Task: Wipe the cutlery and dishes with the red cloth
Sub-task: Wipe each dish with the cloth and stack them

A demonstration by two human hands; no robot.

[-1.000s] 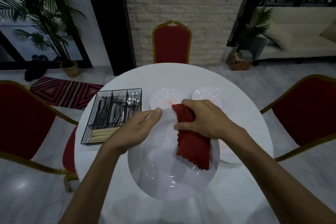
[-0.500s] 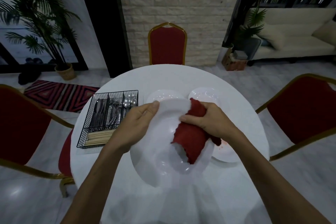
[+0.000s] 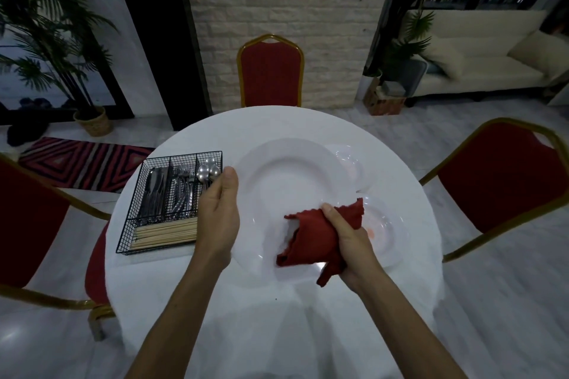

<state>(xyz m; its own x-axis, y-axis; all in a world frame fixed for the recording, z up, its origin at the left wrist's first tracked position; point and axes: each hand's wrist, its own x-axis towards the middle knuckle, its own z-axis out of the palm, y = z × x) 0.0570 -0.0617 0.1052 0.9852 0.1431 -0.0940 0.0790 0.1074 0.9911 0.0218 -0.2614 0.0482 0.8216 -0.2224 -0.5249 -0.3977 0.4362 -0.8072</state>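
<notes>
My left hand (image 3: 219, 216) grips the left rim of a large white plate (image 3: 286, 181) and holds it tilted above the table. My right hand (image 3: 351, 240) grips the bunched red cloth (image 3: 311, 237) and presses it on the plate's lower right part. Behind the big plate a small white plate (image 3: 349, 160) peeks out. Another white plate (image 3: 388, 224) with a reddish stain lies at the right. A black wire caddy (image 3: 147, 212) at the left holds knives, forks, spoons (image 3: 209, 171) and chopsticks (image 3: 166, 232).
The round table (image 3: 277, 311) wears a white cloth. Red chairs with gold frames stand at the far side (image 3: 271, 71), at the right (image 3: 505, 175) and at the left (image 3: 27, 224). A potted palm (image 3: 92, 123) and a striped rug (image 3: 83, 163) lie on the floor at the left.
The plate has swung up and away so its face shows more fully. My right hand with the cloth has slid from the upper rim down to the lower right of the plate.
</notes>
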